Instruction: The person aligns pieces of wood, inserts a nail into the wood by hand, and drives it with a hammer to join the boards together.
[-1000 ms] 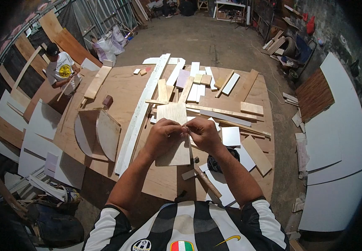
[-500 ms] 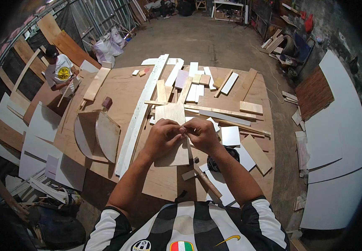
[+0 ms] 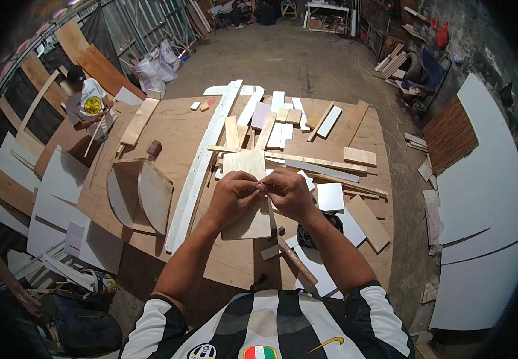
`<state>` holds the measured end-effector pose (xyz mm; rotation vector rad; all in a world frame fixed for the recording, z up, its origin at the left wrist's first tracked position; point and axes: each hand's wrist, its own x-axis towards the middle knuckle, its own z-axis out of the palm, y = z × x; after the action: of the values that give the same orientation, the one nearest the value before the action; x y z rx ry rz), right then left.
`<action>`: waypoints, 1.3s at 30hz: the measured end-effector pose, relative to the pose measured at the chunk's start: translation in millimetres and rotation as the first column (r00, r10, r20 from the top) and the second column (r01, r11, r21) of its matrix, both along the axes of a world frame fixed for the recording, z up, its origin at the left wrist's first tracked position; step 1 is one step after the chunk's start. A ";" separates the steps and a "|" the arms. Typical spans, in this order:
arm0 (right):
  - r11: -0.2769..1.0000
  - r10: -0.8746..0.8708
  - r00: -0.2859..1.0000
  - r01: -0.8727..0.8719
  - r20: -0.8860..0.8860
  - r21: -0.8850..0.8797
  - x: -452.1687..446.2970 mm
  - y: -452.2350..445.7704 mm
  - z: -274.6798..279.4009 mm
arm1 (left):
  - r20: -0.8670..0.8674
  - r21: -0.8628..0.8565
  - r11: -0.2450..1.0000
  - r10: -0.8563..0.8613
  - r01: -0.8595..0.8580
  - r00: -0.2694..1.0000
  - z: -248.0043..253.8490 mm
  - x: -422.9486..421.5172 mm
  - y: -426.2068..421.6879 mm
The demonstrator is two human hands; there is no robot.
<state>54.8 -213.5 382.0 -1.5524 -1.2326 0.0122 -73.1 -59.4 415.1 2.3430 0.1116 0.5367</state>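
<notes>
Both hands meet above a pale wooden board (image 3: 248, 222) on the workbench. My left hand (image 3: 235, 194) is pinched closed, fingertips touching those of the other hand. My right hand (image 3: 289, 192) is also pinched closed. Whatever lies between the fingertips is too small to make out. Just below the board and to its right, a hammer (image 3: 296, 259) lies near the bench's front edge. A black plastic bag (image 3: 310, 234) is partly hidden behind my right forearm.
Wood strips and white panels (image 3: 330, 196) cover the bench's right half. A long white board (image 3: 202, 170) crosses it, left of my hands. A curved wooden piece (image 3: 140, 194) stands farther left. Another person (image 3: 88, 105) holds a thin stick at the upper left.
My hands stay pinched together in nearly the same place. The other person's stick has shifted slightly.
</notes>
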 end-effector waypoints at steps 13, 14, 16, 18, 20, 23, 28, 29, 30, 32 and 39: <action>0.919 -0.393 0.872 0.384 -0.291 -0.090 -19.8 -51.2 -91.0 | -0.004 -0.016 0.999 0.041 -0.041 0.999 -2.5 3.0 -1.1; 0.889 -0.426 0.878 0.362 -0.216 -0.282 -30.6 -64.0 -122.8 | -0.004 -0.017 0.999 0.042 -0.042 0.999 -3.1 2.7 -0.7; 0.743 -0.403 0.913 0.288 -0.060 -0.604 -61.6 -89.7 -194.0 | 0.014 0.027 0.999 0.034 -0.034 0.999 -3.7 3.6 0.4; 0.497 -0.339 0.941 0.178 -0.001 -0.849 -98.5 -112.6 -220.0 | 0.013 0.057 0.998 0.038 -0.038 0.999 -0.6 3.7 -0.6; 0.424 -0.290 0.957 0.114 -0.016 -0.899 -116.7 -130.8 -255.8 | 0.014 0.087 0.995 0.041 -0.042 0.999 -0.9 4.4 -1.0; 0.308 -0.280 0.960 0.094 0.004 -0.947 -129.3 -141.0 -280.5 | 0.009 0.099 0.994 0.043 -0.043 0.999 -2.1 4.0 -0.8; 0.297 -0.291 0.957 0.102 0.012 -0.949 -123.8 -147.1 -309.8 | 0.016 0.088 0.996 0.020 -0.021 1.000 -1.2 2.1 -2.0; 0.288 -0.302 0.953 0.075 -0.017 -0.955 -121.7 -147.5 -312.5 | 0.017 0.089 0.996 0.019 -0.020 1.000 -1.5 2.0 -1.5; 0.289 -0.303 0.953 0.074 -0.017 -0.954 -119.9 -147.8 -313.9 | 0.024 0.089 0.996 0.016 -0.018 1.000 -1.5 1.9 -0.9; 0.296 -0.279 0.960 0.056 -0.030 -0.953 -119.1 -148.4 -317.4 | 0.029 0.091 0.996 0.010 -0.013 1.000 -0.2 0.3 -3.2; 0.289 -0.278 0.953 -0.038 -0.122 -0.957 -130.3 -134.7 -310.0 | 0.051 0.151 0.987 0.039 -0.046 0.998 -0.5 1.4 -3.6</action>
<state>-75.5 -348.2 72.0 -2.5817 -0.8377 1.0477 -71.7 -63.0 414.6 2.4793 0.1020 0.6419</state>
